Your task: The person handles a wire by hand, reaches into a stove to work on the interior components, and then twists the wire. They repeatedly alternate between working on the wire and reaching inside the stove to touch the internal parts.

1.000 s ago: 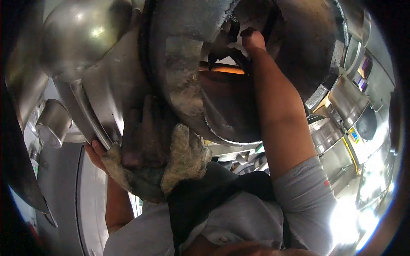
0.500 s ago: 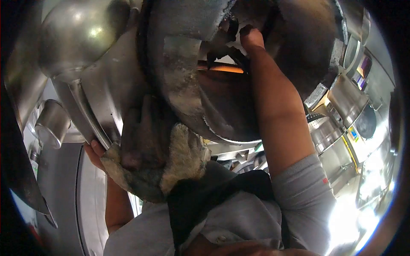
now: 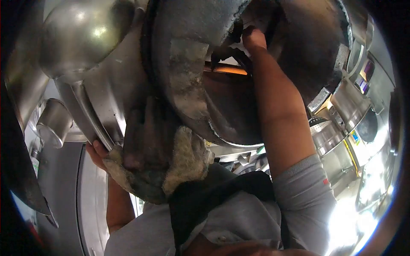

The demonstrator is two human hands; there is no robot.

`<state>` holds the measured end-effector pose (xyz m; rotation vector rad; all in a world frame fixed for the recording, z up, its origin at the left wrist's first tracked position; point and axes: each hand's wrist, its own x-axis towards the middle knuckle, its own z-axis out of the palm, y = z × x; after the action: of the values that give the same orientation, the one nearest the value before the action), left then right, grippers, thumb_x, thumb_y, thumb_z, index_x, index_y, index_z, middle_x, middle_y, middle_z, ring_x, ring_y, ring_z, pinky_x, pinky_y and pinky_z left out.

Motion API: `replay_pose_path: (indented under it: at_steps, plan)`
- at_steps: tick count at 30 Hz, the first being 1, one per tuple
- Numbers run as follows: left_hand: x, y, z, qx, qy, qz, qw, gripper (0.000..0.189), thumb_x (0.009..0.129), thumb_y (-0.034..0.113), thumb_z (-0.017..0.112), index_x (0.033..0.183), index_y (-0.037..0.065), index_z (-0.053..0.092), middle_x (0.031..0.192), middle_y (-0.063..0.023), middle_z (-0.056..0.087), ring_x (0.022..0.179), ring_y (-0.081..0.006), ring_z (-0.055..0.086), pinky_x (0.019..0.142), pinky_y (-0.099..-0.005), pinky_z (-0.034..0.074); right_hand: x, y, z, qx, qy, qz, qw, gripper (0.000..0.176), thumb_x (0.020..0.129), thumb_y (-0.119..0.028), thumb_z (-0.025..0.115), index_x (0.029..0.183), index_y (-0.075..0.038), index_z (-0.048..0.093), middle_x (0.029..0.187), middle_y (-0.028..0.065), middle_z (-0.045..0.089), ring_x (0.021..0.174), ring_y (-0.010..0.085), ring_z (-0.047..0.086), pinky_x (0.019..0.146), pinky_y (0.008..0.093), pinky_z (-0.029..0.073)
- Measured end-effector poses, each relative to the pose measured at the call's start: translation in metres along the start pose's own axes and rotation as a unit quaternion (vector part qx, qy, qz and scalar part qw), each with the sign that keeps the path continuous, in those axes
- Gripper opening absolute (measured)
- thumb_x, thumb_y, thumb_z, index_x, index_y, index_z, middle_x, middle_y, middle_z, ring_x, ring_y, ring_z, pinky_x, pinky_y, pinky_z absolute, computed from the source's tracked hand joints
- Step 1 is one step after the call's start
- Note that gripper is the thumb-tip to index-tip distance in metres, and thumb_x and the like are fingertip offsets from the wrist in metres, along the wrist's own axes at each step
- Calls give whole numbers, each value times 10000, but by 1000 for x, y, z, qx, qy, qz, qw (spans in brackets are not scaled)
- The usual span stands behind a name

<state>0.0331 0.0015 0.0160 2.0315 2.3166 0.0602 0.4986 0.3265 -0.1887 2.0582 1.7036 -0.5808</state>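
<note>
My right hand [image 3: 255, 38] reaches into a large dark round metal vessel [image 3: 185, 81]. Its fingers are closed around something dark that I cannot make out, near a jagged opening with an orange glowing strip [image 3: 230, 68] below it. At the left, my left hand [image 3: 98, 154] is at the lower end of a long metal handle [image 3: 89, 113], which leads up to a big rounded steel bowl [image 3: 87, 36]. A worn, fuzzy cloth [image 3: 183, 162] lies beside that hand, against a dark handle-like part, and hides part of the fingers.
A steel pot [image 3: 55, 121] stands at the left, above a grey metal panel [image 3: 64, 183]. On the right are several steel pots [image 3: 350, 102], a perforated ladle [image 3: 318, 123] and a yellow strip [image 3: 351, 155]. Bright glare covers the lower right.
The vessel and the pots appear slightly shifted right and down in the view. My right hand stays inside the vessel, and my left hand remains by the handle.
</note>
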Motion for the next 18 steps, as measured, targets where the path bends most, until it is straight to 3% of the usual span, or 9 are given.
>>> replay_pose_path:
  at_steps: [4, 6, 7, 9, 12, 13, 15, 17, 18]
  plan:
    - [-27, -22, 8, -24, -41, 52, 998, 522, 993, 332, 526, 1352, -15, 375, 1201, -267, 490, 936, -371, 572, 727, -465, 513, 10, 10, 9, -15, -21, -44, 999, 275, 833, -187, 525, 990, -17, 672, 1030, 231, 674, 999, 408, 637, 868, 456, 519]
    - [-28, 0, 13, -239, 9, -194, 951, 528, 997, 329, 521, 1361, -23, 370, 1226, -268, 475, 944, -384, 569, 738, -475, 512, 2, 4, 0, -16, -12, -75, 997, 272, 824, -185, 536, 986, -15, 673, 1029, 232, 674, 996, 409, 638, 871, 457, 518]
    - [-26, 0, 13, -241, 11, -194, 951, 528, 997, 329, 521, 1361, -23, 370, 1226, -268, 475, 944, -384, 569, 738, -475, 512, -3, 0, -4, 22, -6, -46, 999, 273, 818, -185, 540, 985, -16, 675, 1038, 239, 669, 1006, 412, 633, 884, 455, 512]
    - [-19, -3, 9, -172, -12, -124, 977, 488, 996, 322, 496, 1362, 13, 403, 1315, -214, 453, 1090, -360, 509, 894, -505, 416, -7, -7, -12, 60, 2, -17, 998, 274, 812, -184, 545, 985, -17, 676, 1047, 247, 664, 1016, 414, 628, 897, 454, 506]
    - [-13, -8, 2, -67, -54, -14, 996, 442, 996, 311, 459, 1363, 66, 451, 1448, -134, 419, 1310, -324, 419, 1127, -549, 272, -10, -1, -16, 15, -1, -29, 999, 287, 814, -176, 536, 1005, -11, 675, 1063, 254, 658, 1045, 418, 615, 931, 444, 490]
    - [-12, -9, 4, -80, -52, -26, 995, 430, 995, 317, 459, 1336, 56, 459, 1393, -133, 437, 1259, -310, 435, 1085, -527, 295, -8, 0, -20, 3, -40, -19, 999, 346, 857, -245, 526, 1075, -10, 657, 1129, 246, 641, 1093, 403, 602, 950, 444, 483]
    - [-15, -5, 9, -197, -21, -141, 970, 412, 994, 329, 460, 1282, 36, 475, 1284, -131, 473, 1157, -280, 465, 999, -482, 340, -6, -3, -25, -8, -78, -10, 997, 410, 901, -313, 516, 1146, -8, 640, 1196, 238, 624, 1141, 389, 588, 970, 444, 476]
    - [-18, -5, 13, -298, -3, -248, 922, 403, 992, 341, 460, 1228, 16, 490, 1174, -129, 510, 1054, -251, 496, 914, -437, 384, -8, -11, -24, 29, -39, 8, 999, 305, 830, -167, 530, 1056, -3, 653, 1105, 261, 647, 1074, 421, 604, 938, 443, 486]
    - [-20, -5, 14, -330, 7, -288, 899, 402, 992, 347, 461, 1201, 6, 498, 1120, -127, 528, 1003, -236, 511, 872, -414, 407, -1, -5, -13, 31, -40, 8, 999, 305, 830, -167, 530, 1056, -3, 653, 1105, 261, 647, 1074, 421, 604, 938, 443, 486]
